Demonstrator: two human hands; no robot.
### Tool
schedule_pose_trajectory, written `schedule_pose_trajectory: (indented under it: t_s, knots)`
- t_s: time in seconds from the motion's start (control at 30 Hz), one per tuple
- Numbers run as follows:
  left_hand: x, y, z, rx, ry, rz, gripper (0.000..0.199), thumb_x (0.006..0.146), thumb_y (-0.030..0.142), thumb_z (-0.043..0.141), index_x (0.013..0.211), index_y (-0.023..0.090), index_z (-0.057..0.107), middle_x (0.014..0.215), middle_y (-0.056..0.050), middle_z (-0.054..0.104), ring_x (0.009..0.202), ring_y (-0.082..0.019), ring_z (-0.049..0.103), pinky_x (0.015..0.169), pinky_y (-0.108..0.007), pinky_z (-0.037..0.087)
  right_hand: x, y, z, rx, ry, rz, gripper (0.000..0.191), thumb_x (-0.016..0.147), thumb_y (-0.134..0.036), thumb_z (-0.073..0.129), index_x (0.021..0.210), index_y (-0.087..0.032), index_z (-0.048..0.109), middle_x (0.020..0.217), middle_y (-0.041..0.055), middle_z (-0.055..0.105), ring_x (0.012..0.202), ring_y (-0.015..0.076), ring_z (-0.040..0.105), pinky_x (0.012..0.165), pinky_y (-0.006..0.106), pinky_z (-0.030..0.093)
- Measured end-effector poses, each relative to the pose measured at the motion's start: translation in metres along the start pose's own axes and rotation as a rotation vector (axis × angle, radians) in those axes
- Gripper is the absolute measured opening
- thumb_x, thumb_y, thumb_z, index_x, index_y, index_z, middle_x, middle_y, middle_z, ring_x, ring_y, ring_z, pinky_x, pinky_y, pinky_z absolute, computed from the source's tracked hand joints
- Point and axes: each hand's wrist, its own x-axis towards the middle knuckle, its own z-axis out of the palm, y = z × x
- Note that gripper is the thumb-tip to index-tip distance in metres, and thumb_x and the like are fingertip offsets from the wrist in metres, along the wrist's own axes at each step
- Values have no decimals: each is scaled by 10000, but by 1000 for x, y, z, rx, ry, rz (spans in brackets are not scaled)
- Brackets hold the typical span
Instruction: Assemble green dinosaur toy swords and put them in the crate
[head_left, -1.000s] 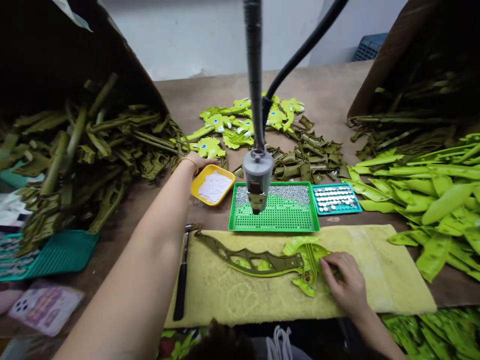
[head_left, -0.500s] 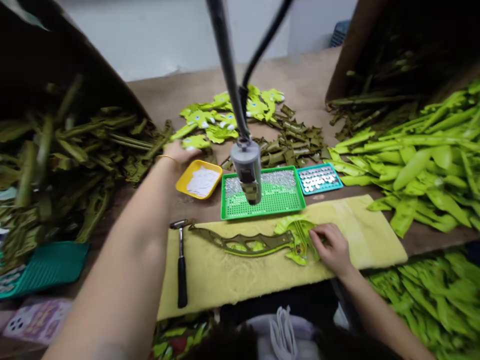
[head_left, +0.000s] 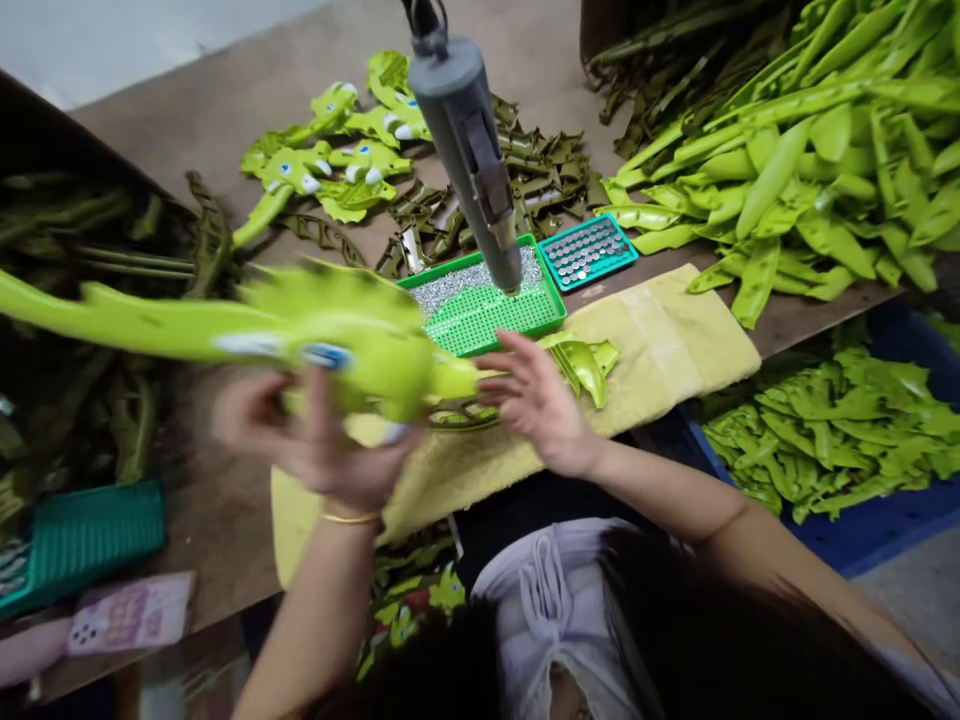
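My left hand (head_left: 330, 440), blurred by motion, grips a lime-green plastic dinosaur-head piece (head_left: 375, 340) with a blue eye, white horns and a long tail-like blade pointing left. It is held up above the yellow towel (head_left: 660, 330). My right hand (head_left: 544, 410) is open, fingers spread, by the narrow right end of that piece; whether it touches is unclear. Beyond those fingers a green shell half (head_left: 585, 365) lies on the towel. An olive handle part (head_left: 457, 415) shows partly beneath the held piece.
An electric screwdriver (head_left: 472, 160) hangs over a green tray (head_left: 559, 300) of small screws. Beside it stands a teal tray (head_left: 589, 250) of silver discs. Green blades (head_left: 795, 180) pile up at right, finished-looking dinosaur heads (head_left: 292, 170) and olive parts (head_left: 547, 160) behind. A blue crate (head_left: 825, 545) sits low right.
My left hand has brought a dinosaur-head piece from the back pile toward me, over the towel. My right hand has let go of the shell half and opened. The view has shifted.
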Motion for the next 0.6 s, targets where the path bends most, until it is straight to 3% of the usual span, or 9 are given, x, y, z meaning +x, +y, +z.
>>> schedule_pose_trajectory:
  t_s: [0.07,0.1,0.17,0.2,0.27,0.33,0.4,0.5,0.6]
  knots:
    - [-39,41,13,-35,154,155,844,555,510,867,1291,338,492,1314,-105,341,1262,-382,376,1024,-572,393,-1,6,15,88,37,155,610,751,-531,709,1260,-260,509,1249,66,639,1087,202,646,929,378,577]
    - [-50,56,15,-170,220,122,808,582,510,851,1288,373,482,1317,-84,380,1242,-349,424,975,-530,455,-2,9,14,78,78,202,575,743,-525,718,1217,-250,545,1250,61,640,1114,209,635,958,382,565]
    - [-54,72,12,-505,274,-147,686,678,587,756,1279,429,465,1339,-35,453,1206,-294,504,905,-468,522,-4,10,-2,11,93,249,506,778,-526,681,1187,-247,579,1250,51,639,1127,220,628,975,406,554]
    - [-51,76,9,-668,230,-335,624,717,635,695,1266,428,481,1326,-21,502,1167,-279,548,863,-445,547,-5,8,-13,-49,53,247,499,797,-533,656,1201,-250,579,1257,49,634,1127,225,627,971,420,555]
    - [-37,82,4,-896,18,-677,549,749,684,622,1195,369,568,1216,-23,619,1030,-265,635,757,-407,578,-3,-2,-36,-254,-83,161,548,800,-554,639,1250,-250,562,1301,62,601,1178,247,596,998,461,535]
    - [-23,87,6,-969,-21,-815,459,755,613,658,1094,306,630,1060,-19,692,902,-239,674,652,-350,578,2,-18,-52,-545,-254,-8,657,767,-566,666,1320,-242,519,1383,91,534,1305,293,494,1091,530,447]
    - [-13,97,15,-974,18,-817,407,767,558,677,1062,280,638,982,-2,711,883,-219,686,638,-317,578,9,-34,-60,-804,-388,-157,765,750,-532,691,1410,-245,432,1463,108,455,1395,326,386,1161,573,345]
    - [-11,112,33,-978,10,-754,417,826,563,627,1103,251,614,1018,-11,707,907,-207,693,683,-320,586,16,-53,-71,-984,-511,-203,795,787,-440,665,1482,-263,323,1501,94,423,1403,323,385,1184,557,323]
    - [-20,114,49,-939,-94,-581,526,845,615,584,1220,246,564,1164,-44,673,959,-216,682,770,-368,587,20,-60,-91,-991,-481,-225,761,788,-396,674,1473,-290,361,1481,57,468,1378,297,438,1185,498,352]
